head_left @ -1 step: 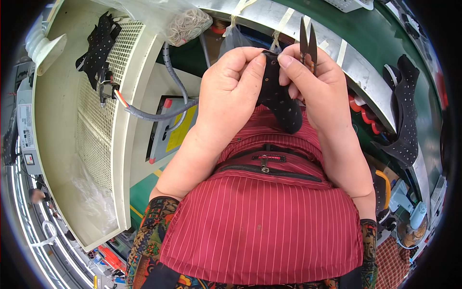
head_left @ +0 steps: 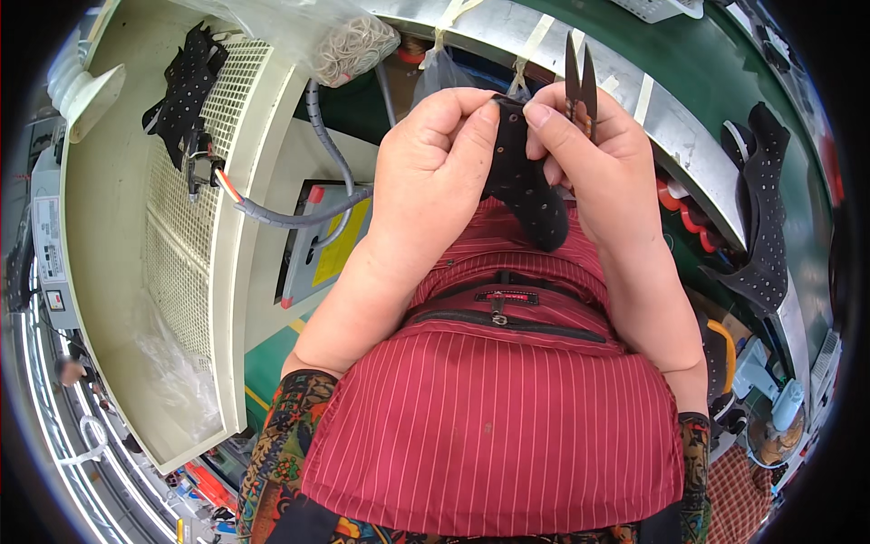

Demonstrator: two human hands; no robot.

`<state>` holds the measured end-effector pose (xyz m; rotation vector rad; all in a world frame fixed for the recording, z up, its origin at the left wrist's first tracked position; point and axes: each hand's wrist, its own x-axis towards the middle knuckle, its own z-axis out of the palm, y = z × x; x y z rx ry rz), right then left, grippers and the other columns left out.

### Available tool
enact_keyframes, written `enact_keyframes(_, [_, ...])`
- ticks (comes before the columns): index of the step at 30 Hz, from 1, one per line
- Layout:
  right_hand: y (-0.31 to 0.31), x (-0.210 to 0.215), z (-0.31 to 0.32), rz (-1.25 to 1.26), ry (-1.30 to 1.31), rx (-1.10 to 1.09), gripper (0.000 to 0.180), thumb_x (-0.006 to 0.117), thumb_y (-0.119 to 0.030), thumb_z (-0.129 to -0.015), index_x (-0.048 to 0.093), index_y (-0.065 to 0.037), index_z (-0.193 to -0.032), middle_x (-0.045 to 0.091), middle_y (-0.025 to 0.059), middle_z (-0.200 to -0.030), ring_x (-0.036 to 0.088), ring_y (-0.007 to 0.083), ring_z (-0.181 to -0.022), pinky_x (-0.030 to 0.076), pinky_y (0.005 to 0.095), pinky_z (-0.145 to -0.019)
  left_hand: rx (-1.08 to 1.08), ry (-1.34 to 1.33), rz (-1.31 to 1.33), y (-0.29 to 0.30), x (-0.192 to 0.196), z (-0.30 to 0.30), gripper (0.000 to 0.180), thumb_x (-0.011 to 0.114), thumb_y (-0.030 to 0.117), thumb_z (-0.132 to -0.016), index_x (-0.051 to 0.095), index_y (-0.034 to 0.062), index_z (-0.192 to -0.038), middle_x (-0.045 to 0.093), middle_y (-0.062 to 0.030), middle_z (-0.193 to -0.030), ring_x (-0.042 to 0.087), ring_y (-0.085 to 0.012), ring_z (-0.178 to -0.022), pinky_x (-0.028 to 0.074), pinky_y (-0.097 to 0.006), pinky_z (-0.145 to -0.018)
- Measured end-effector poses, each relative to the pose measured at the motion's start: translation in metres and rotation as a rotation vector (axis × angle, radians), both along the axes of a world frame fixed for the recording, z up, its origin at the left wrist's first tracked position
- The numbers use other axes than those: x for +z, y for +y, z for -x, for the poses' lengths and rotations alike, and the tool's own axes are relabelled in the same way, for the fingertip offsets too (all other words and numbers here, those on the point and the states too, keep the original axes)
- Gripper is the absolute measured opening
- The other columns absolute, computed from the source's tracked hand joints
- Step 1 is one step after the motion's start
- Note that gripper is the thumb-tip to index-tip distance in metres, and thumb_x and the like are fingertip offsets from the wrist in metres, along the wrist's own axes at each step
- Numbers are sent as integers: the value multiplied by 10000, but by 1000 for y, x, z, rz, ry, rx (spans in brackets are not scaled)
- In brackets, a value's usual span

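Observation:
Between both hands hangs a black fabric piece [head_left: 536, 204] with small pale dots, its rounded lower end dangling over my red striped apron [head_left: 489, 426]. My left hand [head_left: 439, 159] pinches its top edge between thumb and forefinger. The same edge is pinched at its other corner by my right hand [head_left: 594, 150]. Tucked in that right hand is also a pair of scissors [head_left: 589, 82], dark blades pointing up and slightly apart; their handles are hidden by the fingers. Part of the fabric lies out of sight behind the right fingers.
At left stands a cream tray with a mesh floor [head_left: 181, 263], holding another black dotted piece [head_left: 186, 91]. A grey cable [head_left: 317, 118] curves beside it. A bag of pale rubber bands [head_left: 358, 50] is at its far end. Right, more dotted pieces [head_left: 761, 227] lie along the metal-edged green bench [head_left: 707, 136].

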<state>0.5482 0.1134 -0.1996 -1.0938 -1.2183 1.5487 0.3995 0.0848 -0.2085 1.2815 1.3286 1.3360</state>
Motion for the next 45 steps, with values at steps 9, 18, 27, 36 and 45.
enact_keyframes(9, [1, 3, -4, 33, 22, 8, 116, 651, -134, -852, 650, -25, -892, 598, -25, -723, 515, 28, -650, 400, 187, -577, 52, 164, -111, 3, -9, 2, 126, 588, 94, -907, 626, -9, -970, 631, -51, -738, 561, -83, -643, 456, -235, -576])
enact_keyframes(18, [0, 4, -3, 78, 55, 59, 157, 674, -133, -841, 668, -20, -950, 584, -48, -728, 496, 22, -650, 395, 193, -573, 86, 446, -331, 8, -9, 4, 111, 604, 55, -858, 634, 6, -953, 652, -128, -836, 623, -263, -720, 494, -320, -641])
enact_keyframes(27, [12, -6, -4, 393, 354, 172, 168, 680, -170, -835, 662, -46, -947, 502, -60, -646, 416, 29, -529, 332, 187, -481, 92, 391, -259, 5, -11, 6, 86, 602, 49, -849, 622, 0, -917, 642, -116, -818, 612, -234, -715, 483, -307, -641])
enact_keyframes(36, [4, -8, 8, 286, 239, 44, 148, 693, -193, -831, 631, -66, -874, 532, -34, -647, 421, 37, -516, 326, 183, -467, 40, -115, 6, 2, -2, 7, 99, 577, 79, -907, 601, -16, -917, 565, 40, -752, 475, 3, -670, 406, -168, -581])
enact_keyframes(45, [2, -9, 12, 99, 97, -18, 127, 676, -168, -843, 616, -56, -845, 564, -38, -683, 456, 20, -586, 361, 193, -515, 56, -267, 48, 4, -3, 6, 93, 554, 72, -919, 604, -3, -941, 556, 51, -760, 451, 6, -661, 375, -160, -562])
